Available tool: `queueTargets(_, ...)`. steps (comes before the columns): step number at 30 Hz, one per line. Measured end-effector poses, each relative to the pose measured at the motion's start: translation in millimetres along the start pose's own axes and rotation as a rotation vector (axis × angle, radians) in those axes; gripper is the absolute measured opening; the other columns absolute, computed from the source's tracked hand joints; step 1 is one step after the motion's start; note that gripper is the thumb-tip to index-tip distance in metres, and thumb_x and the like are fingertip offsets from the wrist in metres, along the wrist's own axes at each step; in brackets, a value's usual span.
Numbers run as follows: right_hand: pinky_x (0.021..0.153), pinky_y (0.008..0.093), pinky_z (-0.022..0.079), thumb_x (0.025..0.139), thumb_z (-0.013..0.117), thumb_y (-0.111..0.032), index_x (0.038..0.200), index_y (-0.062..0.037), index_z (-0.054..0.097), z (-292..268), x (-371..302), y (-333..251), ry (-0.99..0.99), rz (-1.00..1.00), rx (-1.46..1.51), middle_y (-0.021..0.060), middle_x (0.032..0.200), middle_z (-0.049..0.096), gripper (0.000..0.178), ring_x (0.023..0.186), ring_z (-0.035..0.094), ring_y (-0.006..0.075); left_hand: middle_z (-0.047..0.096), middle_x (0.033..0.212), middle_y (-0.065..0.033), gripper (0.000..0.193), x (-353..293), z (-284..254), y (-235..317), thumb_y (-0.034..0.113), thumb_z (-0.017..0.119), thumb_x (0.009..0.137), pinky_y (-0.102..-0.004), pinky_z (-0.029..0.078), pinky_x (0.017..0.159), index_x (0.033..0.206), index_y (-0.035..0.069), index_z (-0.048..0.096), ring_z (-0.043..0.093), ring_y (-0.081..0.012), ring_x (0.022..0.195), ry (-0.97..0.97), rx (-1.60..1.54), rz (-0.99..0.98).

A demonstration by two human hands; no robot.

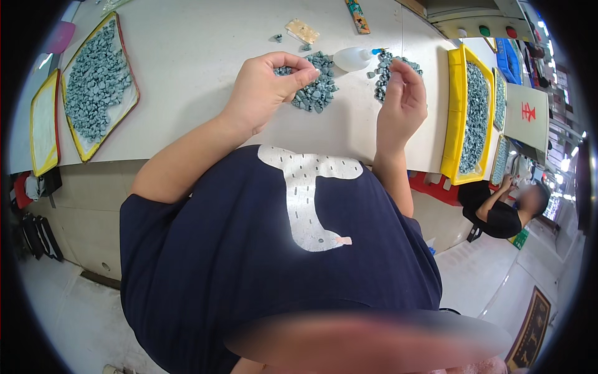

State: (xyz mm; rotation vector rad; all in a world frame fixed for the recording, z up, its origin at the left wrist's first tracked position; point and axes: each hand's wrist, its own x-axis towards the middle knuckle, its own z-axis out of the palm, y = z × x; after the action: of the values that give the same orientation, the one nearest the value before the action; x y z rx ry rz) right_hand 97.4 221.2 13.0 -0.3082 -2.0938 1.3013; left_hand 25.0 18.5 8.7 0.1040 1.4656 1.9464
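My left hand (265, 90) is over a heap of small grey-green pieces (319, 98) on the white table, thumb and forefinger pinched together. Something small and pale may be at its fingertips, too small to name. My right hand (402, 115) is raised at a smaller heap of similar pieces (380, 81), partly covering it. Its thumb and fingers come together at the tips, and whatever lies between them cannot be made out. Between the two heaps is a white squeeze bottle (352, 59) with a blue tip.
Yellow-edged trays stand at the left, one filled with grey-green pieces (96, 81), another bare (45, 124). A yellow bin (456, 118) of pieces sits at the right. A beige block (302, 31) and a patterned strip (357, 15) lie farther back. Another person (504, 209) sits at right.
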Motion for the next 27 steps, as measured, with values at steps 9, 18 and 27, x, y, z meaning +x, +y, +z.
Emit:
queueTargets(9, 0.084, 0.0334, 0.048, 0.08, 0.073, -0.014, 0.115, -0.0003, 0.056, 9.5, 9.0, 14.1, -0.35, 0.082, -0.326, 0.0115, 0.106, 0.065, 0.041, 0.094, 0.062, 0.0218, 0.055, 0.089, -0.0039, 0.024, -4.3, 7.6, 6.4, 0.011, 0.044, 0.095, -0.0189, 0.031, 0.054, 0.112, -0.003, 0.055, 0.037, -0.0051, 0.067, -0.119, -0.284, -0.065)
queueTargets(18, 0.071, 0.0255, 0.052, 0.084, 0.07, -0.006, 0.11, 0.0005, 0.053, 0.8, 3.7, 2.3, -0.3, 0.108, 0.095, 0.0083, 0.096, 0.063, 0.032, 0.086, 0.064, 0.0138, 0.051, 0.083, -0.0004, 0.029, -1.6, 4.9, 7.3, 0.024, 0.045, 0.101, -0.0174, 0.03, 0.052, 0.11, -0.001, 0.056, 0.034, -0.005, 0.067, -0.277, -0.416, -0.188)
queueTargets(27, 0.086, 0.0318, 0.052, 0.09, 0.063, -0.007, 0.131, 0.0024, 0.039, -5.7, 5.4, -0.5, -0.377, 0.043, 0.155, 0.0145, 0.109, 0.059, 0.048, 0.098, 0.064, 0.0223, 0.051, 0.088, 0.0001, 0.027, -0.9, 6.8, 7.8, 0.013, 0.046, 0.097, -0.0167, 0.032, 0.053, 0.116, -0.005, 0.055, 0.035, -0.005, 0.067, -0.229, -0.482, -0.207)
